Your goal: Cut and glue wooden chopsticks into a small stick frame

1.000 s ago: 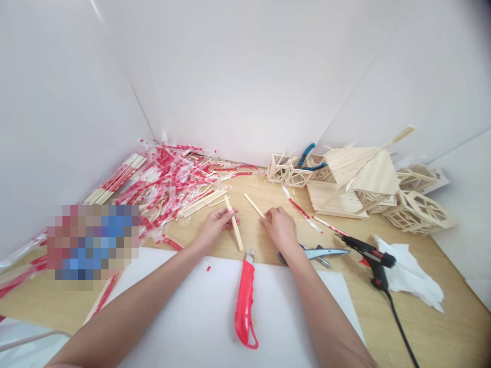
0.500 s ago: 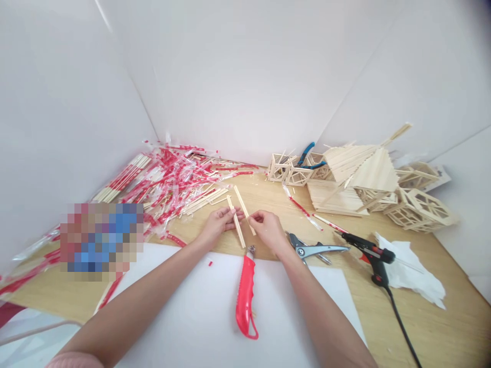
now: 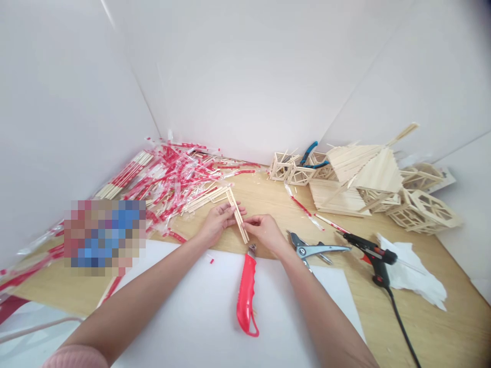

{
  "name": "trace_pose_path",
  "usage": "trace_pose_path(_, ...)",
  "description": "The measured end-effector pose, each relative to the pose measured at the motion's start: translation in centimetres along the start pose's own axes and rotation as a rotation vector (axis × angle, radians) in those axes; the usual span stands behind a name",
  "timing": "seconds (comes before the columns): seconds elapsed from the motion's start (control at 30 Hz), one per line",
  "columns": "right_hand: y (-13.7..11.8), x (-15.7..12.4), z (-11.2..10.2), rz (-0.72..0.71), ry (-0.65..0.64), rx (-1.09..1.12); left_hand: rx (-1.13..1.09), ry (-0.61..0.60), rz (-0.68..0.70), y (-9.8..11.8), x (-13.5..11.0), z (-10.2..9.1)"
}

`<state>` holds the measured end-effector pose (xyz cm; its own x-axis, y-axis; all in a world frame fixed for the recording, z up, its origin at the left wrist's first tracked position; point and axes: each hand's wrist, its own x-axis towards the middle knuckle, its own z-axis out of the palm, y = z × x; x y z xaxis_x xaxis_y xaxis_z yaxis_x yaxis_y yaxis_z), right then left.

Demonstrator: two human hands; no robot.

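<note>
Our left hand [image 3: 218,223] pinches a few sticks [image 3: 238,219] above the tabletop [image 3: 273,200], just beyond the cutter [image 3: 246,294]; our right hand [image 3: 264,231] pinches the rightmost below its middle. That one, apart from the others a second ago, now lies alongside them; we judge the pieces gathered into one set.

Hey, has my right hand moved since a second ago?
Yes: judged against the red cutter, the right hand has moved left, toward the wooden sticks in the left hand.
</note>
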<state>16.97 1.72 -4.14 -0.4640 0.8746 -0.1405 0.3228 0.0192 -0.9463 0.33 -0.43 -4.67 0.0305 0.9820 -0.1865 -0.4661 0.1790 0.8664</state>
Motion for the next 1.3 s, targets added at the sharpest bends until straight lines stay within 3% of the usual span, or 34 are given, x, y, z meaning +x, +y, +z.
trace_pose_path(0.47, 0.46, 0.14, 0.29, 0.006, 0.011, -0.037, 0.029, -0.01, 0.006, 0.27, -0.04, 0.11)
trace_pose_path(1.0, 0.2, -0.04, 0.47, 0.142, -0.061, 0.095, 0.04, 0.013, 0.019, 0.31, 0.02, -0.19)
trace_pose_path(1.3, -0.29, -0.1, 0.34, 0.2, -0.035, 0.146, 0.042, -0.018, -0.011, 0.35, -0.02, -0.1)
